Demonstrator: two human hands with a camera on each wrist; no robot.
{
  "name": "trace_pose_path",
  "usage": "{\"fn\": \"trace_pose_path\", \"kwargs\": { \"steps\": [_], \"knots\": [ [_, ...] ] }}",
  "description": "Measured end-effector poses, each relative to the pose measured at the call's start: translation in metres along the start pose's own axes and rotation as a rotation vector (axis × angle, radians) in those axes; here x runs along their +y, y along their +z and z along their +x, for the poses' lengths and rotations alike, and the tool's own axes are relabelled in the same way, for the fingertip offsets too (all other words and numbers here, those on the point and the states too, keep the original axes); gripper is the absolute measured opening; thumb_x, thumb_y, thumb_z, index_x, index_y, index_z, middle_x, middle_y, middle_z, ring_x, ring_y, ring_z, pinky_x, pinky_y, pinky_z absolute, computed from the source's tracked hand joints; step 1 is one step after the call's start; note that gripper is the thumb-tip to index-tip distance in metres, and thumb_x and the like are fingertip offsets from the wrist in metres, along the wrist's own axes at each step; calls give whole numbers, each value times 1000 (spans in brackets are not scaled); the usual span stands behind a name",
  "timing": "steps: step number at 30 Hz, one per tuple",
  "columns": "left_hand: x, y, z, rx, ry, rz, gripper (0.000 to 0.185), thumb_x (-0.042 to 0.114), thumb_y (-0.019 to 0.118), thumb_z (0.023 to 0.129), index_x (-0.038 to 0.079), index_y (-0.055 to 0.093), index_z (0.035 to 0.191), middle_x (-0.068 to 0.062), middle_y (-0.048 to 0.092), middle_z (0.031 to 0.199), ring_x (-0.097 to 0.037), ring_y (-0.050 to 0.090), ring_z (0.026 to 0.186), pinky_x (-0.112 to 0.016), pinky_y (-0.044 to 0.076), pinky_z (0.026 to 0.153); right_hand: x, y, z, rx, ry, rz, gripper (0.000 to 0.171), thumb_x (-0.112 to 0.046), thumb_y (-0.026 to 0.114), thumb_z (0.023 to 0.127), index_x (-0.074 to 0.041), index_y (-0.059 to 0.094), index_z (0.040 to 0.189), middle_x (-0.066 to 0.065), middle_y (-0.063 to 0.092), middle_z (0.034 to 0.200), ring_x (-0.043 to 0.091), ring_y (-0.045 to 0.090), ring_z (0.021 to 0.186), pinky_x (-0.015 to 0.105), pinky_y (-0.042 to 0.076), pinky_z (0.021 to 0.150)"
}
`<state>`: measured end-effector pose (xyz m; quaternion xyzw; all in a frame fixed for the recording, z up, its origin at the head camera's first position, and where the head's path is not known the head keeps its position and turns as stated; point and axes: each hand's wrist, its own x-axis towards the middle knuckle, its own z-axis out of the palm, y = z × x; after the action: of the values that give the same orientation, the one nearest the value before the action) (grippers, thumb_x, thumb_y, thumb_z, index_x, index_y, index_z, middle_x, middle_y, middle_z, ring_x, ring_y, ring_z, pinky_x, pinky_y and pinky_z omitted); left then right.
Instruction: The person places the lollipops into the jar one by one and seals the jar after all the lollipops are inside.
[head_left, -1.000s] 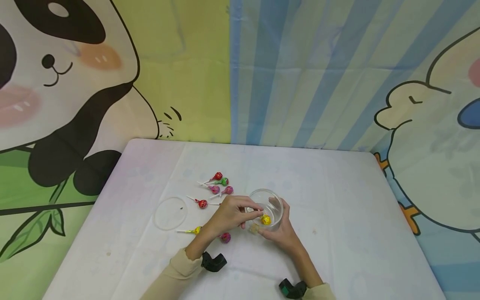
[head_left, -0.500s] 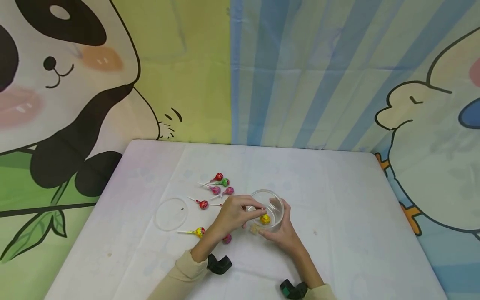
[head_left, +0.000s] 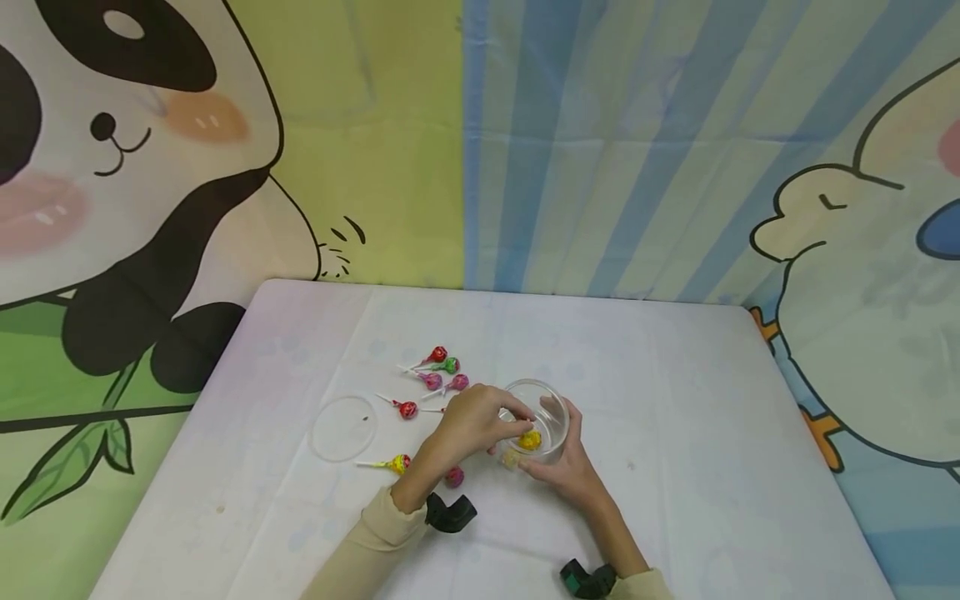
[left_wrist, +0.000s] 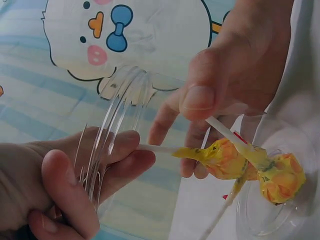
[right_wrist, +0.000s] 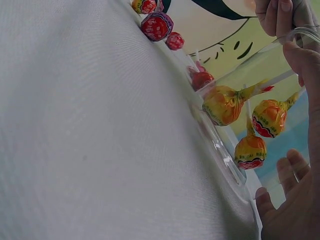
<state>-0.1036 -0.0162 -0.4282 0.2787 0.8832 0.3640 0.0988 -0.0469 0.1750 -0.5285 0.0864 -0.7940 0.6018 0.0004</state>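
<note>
My right hand (head_left: pixel 562 458) grips a clear plastic jar (head_left: pixel 553 425), tilted with its mouth toward my left hand. My left hand (head_left: pixel 480 421) reaches in at the mouth, fingertips pinching the white stick of a yellow-wrapped lollipop (left_wrist: pixel 225 159). Deeper in the jar sits another yellow lollipop (left_wrist: pixel 282 179). Through the jar wall in the right wrist view, a yellow lollipop (right_wrist: pixel 250 151) shows low beside two more. In the left wrist view, the right thumb (left_wrist: pixel 200 100) presses the jar's side, with other fingers behind it.
Red, green and pink lollipops (head_left: pixel 431 381) lie beyond my left hand. A yellow lollipop (head_left: pixel 393 463) and a pink one (head_left: pixel 453 477) are near my left wrist. A clear round lid (head_left: pixel 342 427) lies left on the white table (head_left: pixel 675 400). A printed cloth hangs behind.
My left hand has shifted slightly right and deeper over the jar mouth, lowering the yellow lollipop inside. The right hand and jar hold nearly still.
</note>
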Motion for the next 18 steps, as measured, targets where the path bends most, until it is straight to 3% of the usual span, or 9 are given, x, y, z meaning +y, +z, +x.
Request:
{"fn": "trace_pose_path", "kwargs": {
  "steps": [3, 11, 14, 18],
  "knots": [
    [2, -1, 1, -22, -25, 7, 13, 28, 75, 85, 22, 79, 95, 5, 76, 89, -2, 46, 37, -18, 30, 44, -1, 0, 0, -7, -3, -1, 103, -12, 82, 70, -14, 12, 146, 13, 28, 152, 43, 37, 135, 62, 35, 104],
    [8, -3, 1, -40, -72, 46, 15, 25, 71, 87, 20, 78, 100, 6, 76, 94, 0, 49, 35, -20, 31, 40, -2, 1, 2, 1, -11, 3, 103, -11, 82, 68, -12, 13, 145, 14, 29, 152, 43, 39, 133, 60, 34, 104],
    [8, -2, -1, -43, -73, 26, 17, 26, 70, 88, 19, 77, 101, 5, 76, 95, 0, 49, 35, -20, 32, 40, -2, 1, 1, 1, -2, -6, 104, -11, 83, 68, -12, 13, 145, 14, 29, 152, 41, 39, 135, 53, 35, 106],
    [-1, 1, -4, -14, -14, -60, 19, 26, 69, 89, 18, 76, 105, 5, 76, 95, -3, 50, 35, -20, 36, 41, 0, 1, 1, 7, -6, -23, 106, -10, 84, 68, -12, 13, 146, 13, 30, 152, 39, 38, 136, 33, 36, 108]
  ]
}}
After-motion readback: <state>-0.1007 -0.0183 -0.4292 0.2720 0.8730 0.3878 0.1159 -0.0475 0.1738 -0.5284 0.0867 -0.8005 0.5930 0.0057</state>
